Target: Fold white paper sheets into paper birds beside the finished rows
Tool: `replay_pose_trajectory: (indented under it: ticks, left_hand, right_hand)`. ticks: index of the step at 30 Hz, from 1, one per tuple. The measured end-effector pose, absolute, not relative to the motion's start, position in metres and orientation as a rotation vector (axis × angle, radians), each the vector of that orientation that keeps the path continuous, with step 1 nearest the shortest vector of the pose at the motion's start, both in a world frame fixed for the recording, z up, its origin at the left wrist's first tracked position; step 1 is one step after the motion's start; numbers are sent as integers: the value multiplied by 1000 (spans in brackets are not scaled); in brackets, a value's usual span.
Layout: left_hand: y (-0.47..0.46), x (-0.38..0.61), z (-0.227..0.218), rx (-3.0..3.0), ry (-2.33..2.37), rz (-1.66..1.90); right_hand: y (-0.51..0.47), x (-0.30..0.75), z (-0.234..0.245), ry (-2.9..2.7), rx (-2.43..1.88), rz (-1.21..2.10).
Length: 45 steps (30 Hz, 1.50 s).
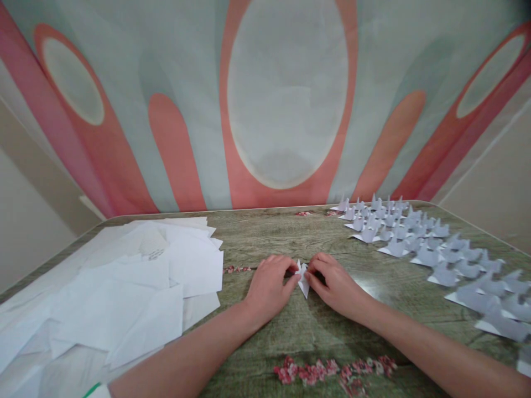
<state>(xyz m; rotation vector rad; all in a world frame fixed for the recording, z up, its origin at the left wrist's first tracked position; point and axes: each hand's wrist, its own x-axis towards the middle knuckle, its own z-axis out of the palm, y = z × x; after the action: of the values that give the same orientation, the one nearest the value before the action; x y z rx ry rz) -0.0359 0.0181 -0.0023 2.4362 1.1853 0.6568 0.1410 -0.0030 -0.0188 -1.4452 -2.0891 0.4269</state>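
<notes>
A small folded white paper bird [303, 281] is held at the middle of the table, one pointed end turned toward me and another pointing up. From its left side, my left hand [274, 284] pinches it between thumb and fingers. My right hand [329, 281] grips the opposite side the same way, with thumb and fingertips closed on the paper. Both wrists rest low over the table. The parts of the bird under my fingertips are hidden.
Loose white paper sheets [124, 298] lie in an overlapping pile on the left. Rows of finished-looking paper birds [443, 273] stand along the right side. The wood-patterned table [257, 354] carries pink flower prints [327, 370]. Behind it rises a patterned wall covering [286, 99].
</notes>
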Motion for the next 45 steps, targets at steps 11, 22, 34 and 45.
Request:
replay_pose_trajectory:
  ticks: [11,22,34,45]
  left_hand:
    - [14,-35,4,2641,1217,559]
    - [3,-36,9,2957,1077,352]
    - [6,-41,5,3015,887,325]
    - [11,-44,15,3072,747,245]
  right_hand:
    - [-2,140,-24,-2045,-1477,374]
    - [-4,138,-27,-2041,-1487,295]
    - [-27,140,-10,-2369,-1430,61]
    - [-31,133,-11,-2581,-1539,-282]
